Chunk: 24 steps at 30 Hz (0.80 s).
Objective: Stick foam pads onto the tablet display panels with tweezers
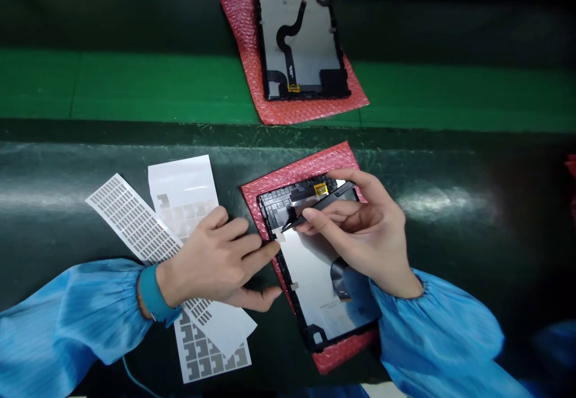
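A tablet screen panel (315, 278) with a black frame lies tilted on pink bubble wrap (310, 170). Black tweezers (330, 200) are pinched in my right hand (369, 230), their tips down at the panel's left edge beside a small pale sticker (279, 235). My left hand (225, 260) is spread, its index fingertip touching the frame just below that sticker. Another small grey tab (294, 286) sits lower on the same edge. Yellow tape (321, 189) shows at the panel's top, and my right hand hides part of the panel.
Sticker sheets lie under and around my left forearm: a narrow sheet of small grey rectangles (139, 221), a white backing sheet (182, 179) and a sheet of grey shapes (211, 356). Beyond, on a green strip (157, 86), another panel (310, 44) rests on pink bubble wrap (243, 32). A cord (132, 377) trails below my left sleeve.
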Motion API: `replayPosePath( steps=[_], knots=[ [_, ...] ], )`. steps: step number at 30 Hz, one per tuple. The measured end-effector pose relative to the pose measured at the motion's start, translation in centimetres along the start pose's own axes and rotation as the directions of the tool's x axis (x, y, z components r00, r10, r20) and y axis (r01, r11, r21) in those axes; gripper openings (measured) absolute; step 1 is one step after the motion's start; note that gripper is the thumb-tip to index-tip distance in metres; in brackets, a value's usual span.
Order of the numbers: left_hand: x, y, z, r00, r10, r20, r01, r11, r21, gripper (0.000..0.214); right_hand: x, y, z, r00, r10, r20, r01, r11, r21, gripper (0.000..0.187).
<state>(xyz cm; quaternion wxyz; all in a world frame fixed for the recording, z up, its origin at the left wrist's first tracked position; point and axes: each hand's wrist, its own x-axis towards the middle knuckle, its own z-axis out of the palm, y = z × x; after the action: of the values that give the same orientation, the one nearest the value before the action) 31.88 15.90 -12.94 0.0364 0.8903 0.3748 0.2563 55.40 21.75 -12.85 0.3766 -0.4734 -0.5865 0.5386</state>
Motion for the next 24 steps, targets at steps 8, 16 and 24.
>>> replayPosePath(
  steps=[8, 16, 24],
  knots=[
    [-0.1, 0.2, -0.3, 0.986, -0.060, 0.157, 0.059, 0.998, 0.014, 0.065, -0.1, 0.1, 0.1, 0.999, -0.051, 0.020, 0.051, 0.999, 0.013, 0.053],
    [-0.2, 0.5, -0.5, 0.981, -0.069, 0.182, 0.061, 0.997, 0.051, 0.065, 0.3, -0.2, -0.2, 0.994, 0.017, -0.112, -0.012, 0.999, 0.051, 0.059],
    [-1.1, 1.4, -2.2, 0.955, -0.033, 0.296, 0.004, 0.995, 0.096, 0.087, 0.5, 0.0, -1.7, 0.979, 0.162, -0.120, -0.113, 0.935, 0.336, 0.036]
  ],
)
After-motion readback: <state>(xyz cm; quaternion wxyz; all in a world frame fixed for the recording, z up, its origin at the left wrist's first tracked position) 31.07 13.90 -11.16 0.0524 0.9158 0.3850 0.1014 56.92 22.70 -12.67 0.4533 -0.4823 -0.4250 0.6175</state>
